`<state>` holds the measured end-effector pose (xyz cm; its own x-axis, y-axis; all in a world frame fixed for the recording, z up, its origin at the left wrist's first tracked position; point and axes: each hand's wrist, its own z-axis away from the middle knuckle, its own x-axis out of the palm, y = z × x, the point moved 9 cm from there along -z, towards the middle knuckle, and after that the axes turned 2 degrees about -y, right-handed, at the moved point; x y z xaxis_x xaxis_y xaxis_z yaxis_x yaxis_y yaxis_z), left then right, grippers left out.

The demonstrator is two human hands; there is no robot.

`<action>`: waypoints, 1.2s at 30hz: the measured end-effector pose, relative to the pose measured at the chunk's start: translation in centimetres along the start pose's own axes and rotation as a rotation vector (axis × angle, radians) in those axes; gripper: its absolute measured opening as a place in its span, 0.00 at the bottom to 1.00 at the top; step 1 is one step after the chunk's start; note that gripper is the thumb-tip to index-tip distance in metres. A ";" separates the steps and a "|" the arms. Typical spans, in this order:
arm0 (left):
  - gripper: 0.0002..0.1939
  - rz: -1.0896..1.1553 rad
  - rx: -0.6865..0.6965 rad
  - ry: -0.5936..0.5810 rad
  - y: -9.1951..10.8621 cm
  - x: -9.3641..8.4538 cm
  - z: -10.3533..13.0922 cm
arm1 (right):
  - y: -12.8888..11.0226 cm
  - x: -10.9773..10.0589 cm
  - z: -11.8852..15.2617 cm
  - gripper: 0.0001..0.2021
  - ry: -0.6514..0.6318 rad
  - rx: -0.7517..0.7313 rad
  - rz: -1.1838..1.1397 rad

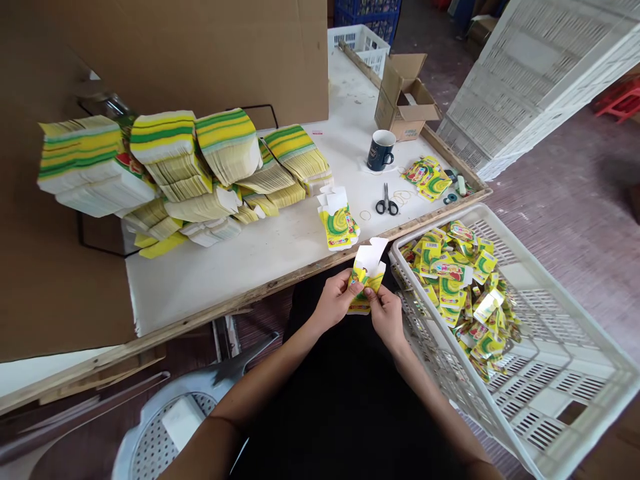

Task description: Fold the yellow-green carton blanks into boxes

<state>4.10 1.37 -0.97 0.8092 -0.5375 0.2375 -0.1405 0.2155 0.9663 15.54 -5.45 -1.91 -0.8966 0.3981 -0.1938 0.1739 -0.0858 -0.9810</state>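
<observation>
Between both hands, just past the table's front edge, is a small yellow-and-green printed carton [371,259] with its white inner flaps raised. My left hand [336,300] grips the carton's left side, thumb pressed on its front. On the other side my right hand [387,313] pinches the lower right part with thumb and fingers. Ahead of them on the table lie flat carton blanks [339,225] with white tabs toward the back. Farther left, thick bundles of flat cartons [227,143] lean in rows on a wire rack. The fingertips behind the carton are hidden.
A white plastic crate [545,280] full of small yellow cartons [460,287] stands at the right against the wooden table edge [300,273]. On the table are black-handled scissors [387,201], a dark mug [381,151], an open cardboard box [405,100] and loose yellow packs [427,177].
</observation>
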 end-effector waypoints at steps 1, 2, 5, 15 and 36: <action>0.26 -0.007 0.001 0.005 -0.1 0.0 -0.1 | 0.0 0.0 0.0 0.17 0.004 -0.001 -0.005; 0.25 -0.011 0.003 0.004 -0.1 0.0 -0.1 | 0.1 -0.1 0.0 0.17 0.009 -0.002 -0.006; 0.25 -0.003 0.009 -0.021 -0.1 0.3 -0.4 | 0.0 -0.2 0.0 0.17 0.011 -0.002 0.001; 0.23 0.022 0.063 0.155 0.1 -1.3 -0.1 | -2.0 -0.3 -0.1 0.14 -0.016 -0.062 0.141; 0.40 0.088 -0.035 -0.125 -0.2 0.5 0.0 | -1.1 -2.4 -0.8 0.27 0.045 -0.072 -0.202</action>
<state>4.48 1.06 -1.07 0.7169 -0.6121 0.3339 -0.1862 0.2934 0.9377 17.81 -5.55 -0.39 -0.8975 0.4410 0.0086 0.0223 0.0649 -0.9976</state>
